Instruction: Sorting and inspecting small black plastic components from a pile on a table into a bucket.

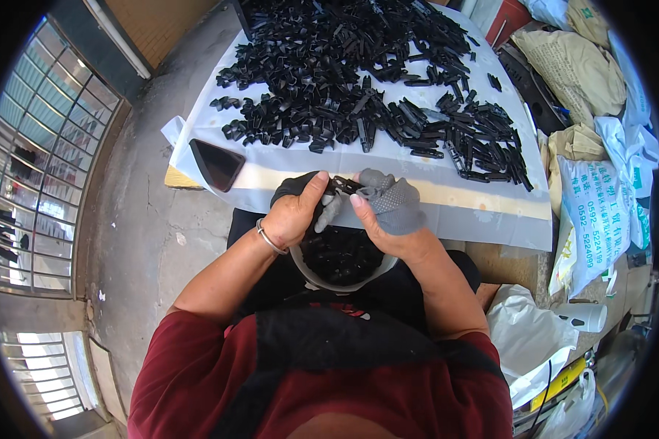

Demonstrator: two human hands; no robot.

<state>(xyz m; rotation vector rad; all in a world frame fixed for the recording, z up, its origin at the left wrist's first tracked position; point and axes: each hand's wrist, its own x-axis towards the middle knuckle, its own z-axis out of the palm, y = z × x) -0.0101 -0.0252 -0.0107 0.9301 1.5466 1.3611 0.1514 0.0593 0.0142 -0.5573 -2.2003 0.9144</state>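
Both hands meet over a pale bucket [388,265] at my lap, which holds many black plastic parts [342,256]. My left hand [294,208], in a dark glove that leaves the thumb bare, is closed around one end of a small black plastic part [342,185]. On the other side my right hand [389,207], in a grey dotted glove with a bare thumb, pinches the same part. Gloved fingers cover much of it, so its full shape is hidden. Just beyond the hands, a heap of black plastic pieces [344,66] spreads over the table.
A white sheet [490,219] covers the table [181,178]. Near its left corner lies a dark phone [217,164]. Sacks [589,212] and a white plastic bag [527,329] crowd the right side. Barred windows [47,161] stand at the left beyond the concrete floor [154,219].
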